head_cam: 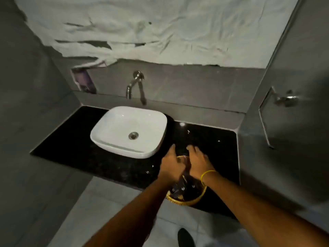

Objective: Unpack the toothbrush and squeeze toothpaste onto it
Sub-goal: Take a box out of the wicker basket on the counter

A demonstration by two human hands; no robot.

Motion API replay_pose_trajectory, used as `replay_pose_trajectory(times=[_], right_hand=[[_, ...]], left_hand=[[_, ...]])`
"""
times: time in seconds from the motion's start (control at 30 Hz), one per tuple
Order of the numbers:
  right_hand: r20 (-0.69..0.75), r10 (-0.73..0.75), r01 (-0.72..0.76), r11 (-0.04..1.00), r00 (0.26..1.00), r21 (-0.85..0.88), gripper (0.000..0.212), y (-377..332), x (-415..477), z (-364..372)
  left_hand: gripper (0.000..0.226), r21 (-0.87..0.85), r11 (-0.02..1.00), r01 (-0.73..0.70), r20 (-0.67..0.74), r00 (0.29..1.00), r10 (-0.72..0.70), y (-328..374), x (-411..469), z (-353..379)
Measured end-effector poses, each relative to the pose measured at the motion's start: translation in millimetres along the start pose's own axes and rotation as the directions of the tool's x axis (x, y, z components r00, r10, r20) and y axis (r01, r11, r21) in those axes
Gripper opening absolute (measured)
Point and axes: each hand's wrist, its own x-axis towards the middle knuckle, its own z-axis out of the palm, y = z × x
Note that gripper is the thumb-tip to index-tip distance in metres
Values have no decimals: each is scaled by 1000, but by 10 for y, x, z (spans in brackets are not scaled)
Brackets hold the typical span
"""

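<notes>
Early stage: left hand (171,165) and right hand (199,165) over wicker basket (185,202) of dark sachets (183,188); grip state indiscernible; toothbrush unpacking, toothpaste squeezing remain.

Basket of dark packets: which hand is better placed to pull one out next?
Marginally the left hand: it sits over the basket nearest the exposed dark packets. The right hand reaches past them toward the far rim.

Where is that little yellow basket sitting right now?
In the head view, the woven basket sits at the front edge of the black counter, right of the white sink, under the left hand and right hand.
</notes>
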Motion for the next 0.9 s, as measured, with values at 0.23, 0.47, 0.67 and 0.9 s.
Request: replay_pose_trajectory(times=[0.23, 0.47, 0.67, 0.9], right_hand=[[275, 136, -107, 987, 952, -116, 51, 812, 318, 1051], [299, 193, -148, 975, 935, -166, 70, 889, 444, 1277], [261, 179, -122, 968, 949, -220, 39, 743, 465, 1192], [212, 103, -97, 995, 972, -36, 50, 50, 116, 907]], left_hand=[[49, -230, 840, 491, 199, 869, -454, -582, 540, 1043], [42, -241, 713, 659, 270, 751, -603, -718, 811, 1268], [36, -303, 634, 711, 327, 703, -632, -851, 747, 1242], [33, -613, 469, 636, 395, 760, -515, -1023, 305, 713]])
